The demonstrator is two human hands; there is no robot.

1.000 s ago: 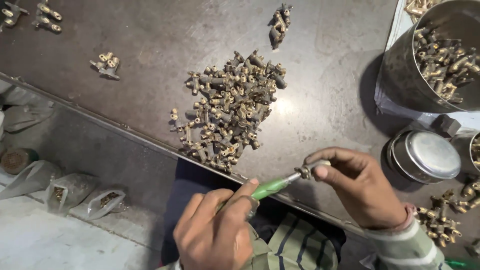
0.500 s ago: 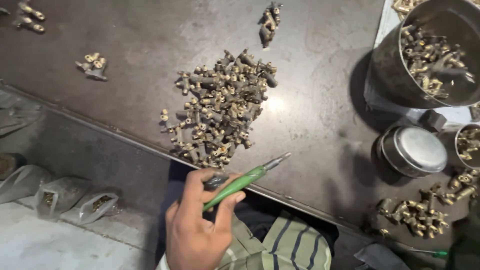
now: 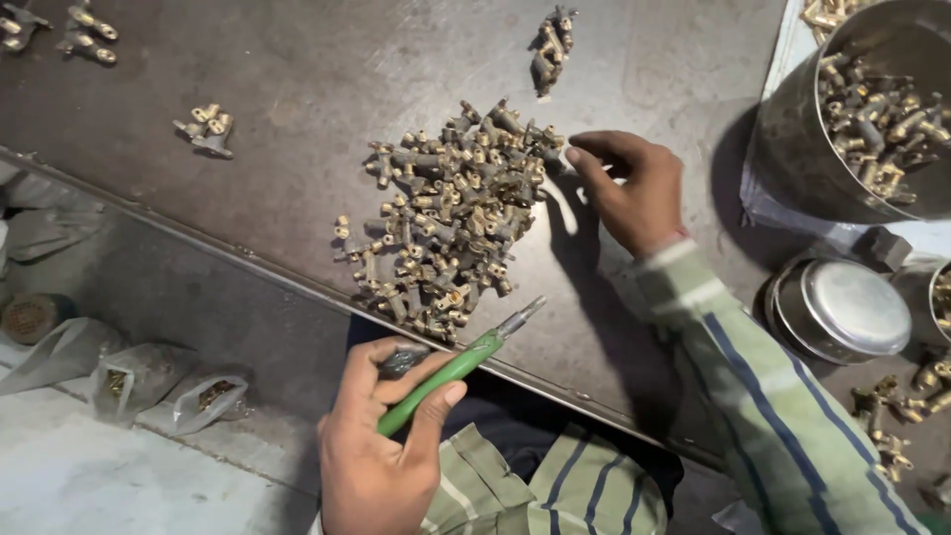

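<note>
Left hand (image 3: 381,461), at 6 o'clock below the table (image 3: 297,89) edge, is clenched around a green-handled driver (image 3: 451,372); the metal tip points toward 2 o'clock, just short of the pile (image 3: 451,218) of brass fittings. Right hand (image 3: 629,188) lies at 3 o'clock of the pile, fingers (image 3: 584,163) curled and touching its edge; whether a fitting is already pinched I cannot tell, since the fingertips fold inward.

Judgement on technique: take one fitting from the loose edge rather than dig into the heap, so neighbours do not snag. Turn it so its opening faces the driver tip before bringing the two together, and keep the driver steady near the table edge so the right hand does the travelling.

Hard to make out:
- A dark object sits in the left palm beside the handle; possibly a part, not identifiable.
- Bucket (image 3: 852,109) of fittings at 2 o'clock is cut off by the frame.
- Round tin (image 3: 842,307) at 4 o'clock, lid on, contents hidden.
- Bags (image 3: 149,381) on the floor at 8 o'clock hold brass-coloured bits, too small to identify.
- Small clusters at 11 and 12 o'clock look like the same fittings.
</note>
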